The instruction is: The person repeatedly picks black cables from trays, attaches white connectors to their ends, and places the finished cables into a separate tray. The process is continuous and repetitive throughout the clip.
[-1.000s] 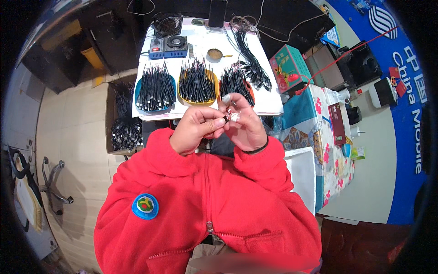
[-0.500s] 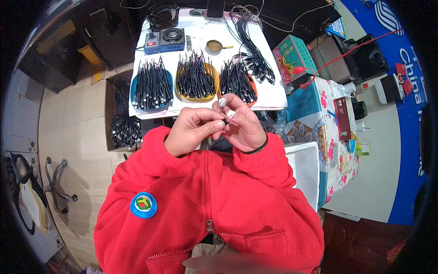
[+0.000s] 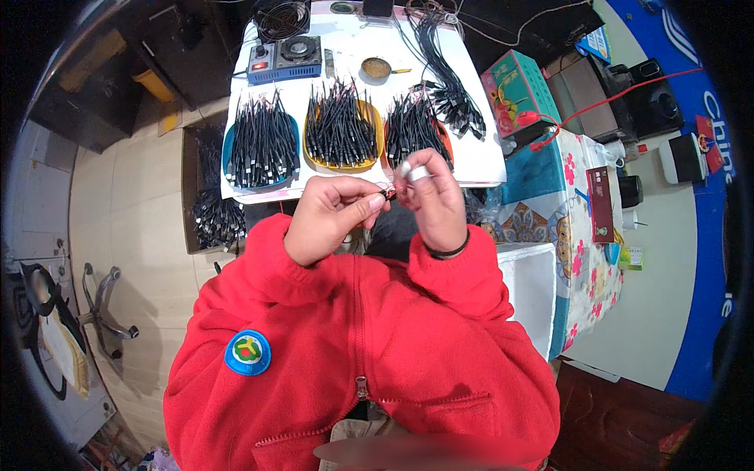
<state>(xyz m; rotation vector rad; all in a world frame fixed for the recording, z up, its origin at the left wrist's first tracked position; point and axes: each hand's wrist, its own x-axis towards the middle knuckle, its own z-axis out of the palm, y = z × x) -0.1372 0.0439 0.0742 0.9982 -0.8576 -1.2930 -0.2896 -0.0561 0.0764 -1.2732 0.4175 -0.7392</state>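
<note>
My left hand pinches a short black cable between thumb and forefinger, in front of my chest near the table's front edge. Thin reddish wires stick out of the cable's end toward my right hand. White wraps cover fingertips of that hand, and its thumb and fingers close on the wire ends; slight blur hides the exact grip. Just beyond my hands stand three trays of short black cables: a blue tray, a yellow tray and an orange tray.
Behind the trays are a blue-sided heating device, a small handled pan and a long cable bundle. A green box and red cord stand at right. A white box is beside my right arm; a cable-filled bin sits lower left.
My right hand has turned more upright and shifted slightly right, its fingers drawing along the wire ends. The left hand keeps its pinch on the cable. The view has shifted slightly.
</note>
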